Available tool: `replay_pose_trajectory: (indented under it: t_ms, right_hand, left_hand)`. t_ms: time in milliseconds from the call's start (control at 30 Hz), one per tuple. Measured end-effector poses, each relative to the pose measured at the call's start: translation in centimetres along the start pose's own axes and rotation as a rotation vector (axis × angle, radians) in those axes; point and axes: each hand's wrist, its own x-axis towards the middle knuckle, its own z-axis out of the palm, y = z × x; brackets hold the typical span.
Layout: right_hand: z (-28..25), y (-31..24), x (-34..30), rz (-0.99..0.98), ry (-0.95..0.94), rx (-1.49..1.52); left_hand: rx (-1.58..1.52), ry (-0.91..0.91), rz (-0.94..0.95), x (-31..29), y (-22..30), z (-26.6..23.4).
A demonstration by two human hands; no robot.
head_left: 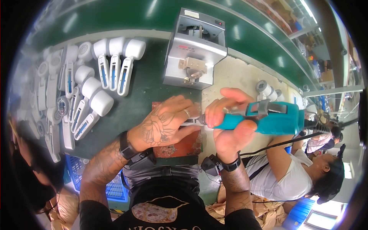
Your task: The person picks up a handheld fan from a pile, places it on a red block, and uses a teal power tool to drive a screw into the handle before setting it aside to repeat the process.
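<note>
My right hand (232, 126) is wrapped round a teal electric screwdriver (278, 118), held level with its tip pointing left. Its bit end reaches a pale plastic part (193, 122), which my left hand (165, 124) grips from above, fingers and thumb on either side. Most of that part is hidden under the hand. Both lie over a worn red pad (174, 150) at the table's front edge. Beyond the hands stands a grey metal screw feeder (193, 50) with a bracket on its front.
Many white round-headed devices with open handles (125, 74) cover the left of the green table (147, 76). A few similar white heads (264, 88) sit at the right. A black cable trails right from the screwdriver. A co-worker (291, 172) sits close at my right; a blue crate (115, 189) stands below left.
</note>
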Motion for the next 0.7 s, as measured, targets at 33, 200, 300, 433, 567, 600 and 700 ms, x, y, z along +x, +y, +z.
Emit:
replay_pose_trajectory:
  t_ms: [33,200,300,433,567,600,700]
  right_hand:
    - [-0.1,0.1,0.0,-0.004,0.029,0.076]
    - [0.9,-2.0,1.7,-0.054,0.099,0.169]
    - [1.4,-2.0,4.0,-0.099,0.102,0.058]
    - [1.7,0.1,6.9,-0.156,0.106,-0.051]
    - [3.0,1.3,8.9,-0.123,0.116,-0.097]
    - [3.2,1.7,9.1,-0.131,0.111,-0.137]
    - [3.6,3.1,9.2,-0.176,0.095,-0.120]
  left_hand:
    - [-0.001,-0.026,0.015,0.2,-0.1,-0.1]
    - [-0.035,-0.191,-0.141,0.7,0.3,-1.4]
    - [0.090,-0.055,-0.085,-0.2,-0.3,-0.2]
    - [0.157,-0.057,0.051,-0.4,-0.3,-0.5]
    - [0.203,-0.063,0.031,-0.8,-0.7,-0.6]
    - [0.214,-0.011,0.022,-0.8,-0.8,-0.6]
    - [0.224,-0.042,-0.003,-0.8,-0.9,-0.6]
